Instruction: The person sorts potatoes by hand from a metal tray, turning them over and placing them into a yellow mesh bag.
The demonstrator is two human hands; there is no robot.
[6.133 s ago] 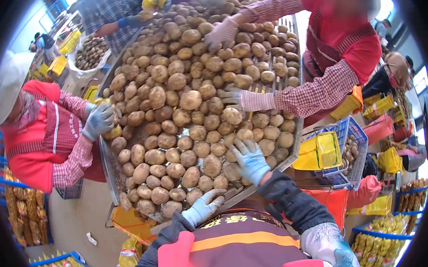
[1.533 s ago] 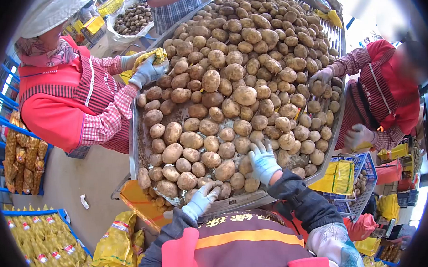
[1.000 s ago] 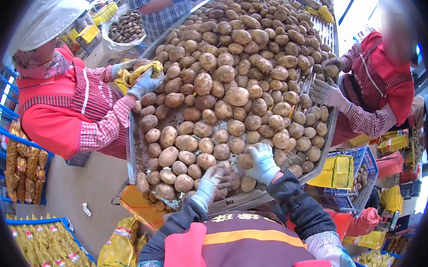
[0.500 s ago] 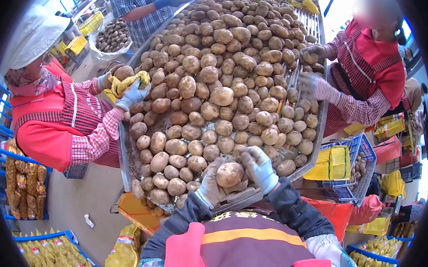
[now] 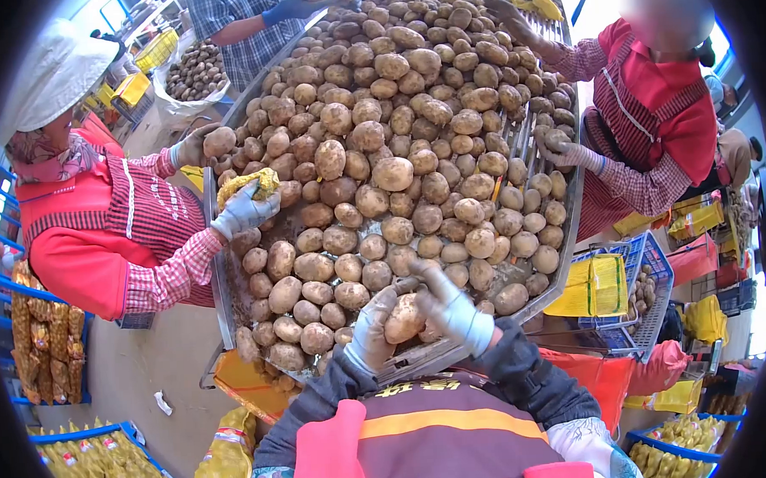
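Note:
A large brown potato (image 5: 405, 319) is between my two gloved hands at the near edge of the sorting table. My left hand (image 5: 371, 329) wears a pale, soiled glove and grips the potato from its left side. On the other side, my right hand (image 5: 456, 311) has its fingers stretched out over the potato's right edge, the thumb side partly hidden. Beyond my fingers, a deep heap of potatoes (image 5: 393, 174) covers the metal-edged table (image 5: 564, 274).
A person at left (image 5: 113, 217) holds a potato and a yellow net cloth (image 5: 248, 187). At right another person (image 5: 651, 125) reaches into the heap. Blue crates (image 5: 651, 300) with yellow mesh bags stand right; an orange sheet (image 5: 248, 383) hangs at the near left corner.
My right hand's fingers have straightened and moved left over the potato, which has turned more upright. The left person's hands have moved apart; the right person has reached farther up the heap.

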